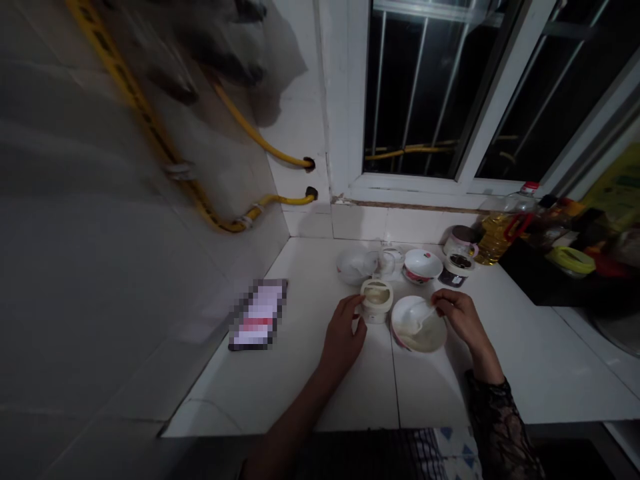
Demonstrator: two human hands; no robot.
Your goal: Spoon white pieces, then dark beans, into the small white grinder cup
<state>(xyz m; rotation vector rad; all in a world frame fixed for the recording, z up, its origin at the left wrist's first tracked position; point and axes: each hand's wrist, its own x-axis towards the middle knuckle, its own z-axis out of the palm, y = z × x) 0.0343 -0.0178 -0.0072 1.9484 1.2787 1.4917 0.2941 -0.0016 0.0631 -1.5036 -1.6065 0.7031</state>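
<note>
On a white tiled counter my left hand curls its fingers round the side of a small round white jar. My right hand pinches the handle of a white spoon whose bowl rests inside a white bowl holding some pale stuff. The jar and the bowl stand side by side, almost touching.
Behind them stand another white bowl, a glass cup, a red-patterned bowl and two dark-filled jars. An oil bottle and a crowded dark tray sit at the right. A phone lies at the left, under yellow gas hoses.
</note>
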